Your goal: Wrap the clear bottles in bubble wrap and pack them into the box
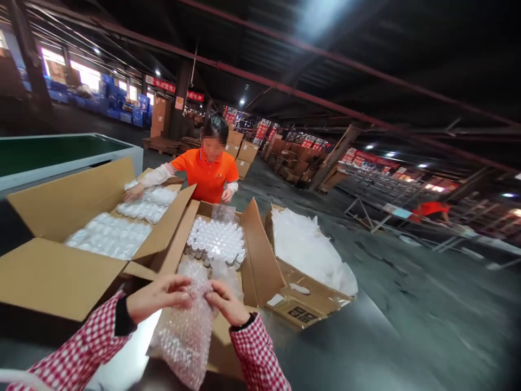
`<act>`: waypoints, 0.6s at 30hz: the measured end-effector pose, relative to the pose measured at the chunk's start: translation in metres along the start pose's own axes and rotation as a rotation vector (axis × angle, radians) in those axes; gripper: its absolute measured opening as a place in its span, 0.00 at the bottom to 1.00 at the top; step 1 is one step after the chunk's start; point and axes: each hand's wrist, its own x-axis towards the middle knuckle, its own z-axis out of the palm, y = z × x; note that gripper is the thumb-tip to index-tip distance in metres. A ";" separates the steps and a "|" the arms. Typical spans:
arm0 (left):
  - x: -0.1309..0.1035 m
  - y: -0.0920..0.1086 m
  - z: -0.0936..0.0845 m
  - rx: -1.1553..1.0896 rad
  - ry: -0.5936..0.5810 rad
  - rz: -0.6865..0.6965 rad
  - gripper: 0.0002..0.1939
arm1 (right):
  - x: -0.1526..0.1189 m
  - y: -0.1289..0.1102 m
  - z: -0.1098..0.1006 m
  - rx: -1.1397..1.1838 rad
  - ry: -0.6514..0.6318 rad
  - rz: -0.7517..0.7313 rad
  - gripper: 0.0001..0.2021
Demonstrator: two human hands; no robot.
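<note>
Between my hands hangs a clear bubble-wrap bag (185,339), its upper end bunched up. My left hand (163,297) pinches its left edge, and my right hand (227,303) grips the right edge. Whether anything is inside the bag cannot be seen clearly. Just beyond my fingers is an open cardboard box (260,255), where many small white-topped cylinders (215,239) stand packed together. More clear plastic wrap lies in the near part of that box.
Left of my hands, a second open carton (65,271) holds wrapped packs of white items (109,236). A co-worker in an orange shirt (209,174) reaches into it from across. To the right, another carton (297,307) is heaped with white plastic bags (309,250).
</note>
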 end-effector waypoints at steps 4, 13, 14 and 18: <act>-0.006 -0.016 0.018 0.027 0.203 0.042 0.16 | -0.001 -0.004 0.021 -0.203 0.352 -0.100 0.18; -0.021 -0.024 0.031 0.133 0.626 0.162 0.16 | -0.018 -0.009 0.084 -0.015 0.106 -0.149 0.13; -0.025 -0.022 0.026 0.166 0.661 0.160 0.18 | -0.013 -0.004 0.079 0.058 0.063 -0.116 0.15; -0.040 -0.011 0.004 0.364 0.574 0.109 0.15 | 0.020 0.026 0.035 -0.192 0.128 0.049 0.19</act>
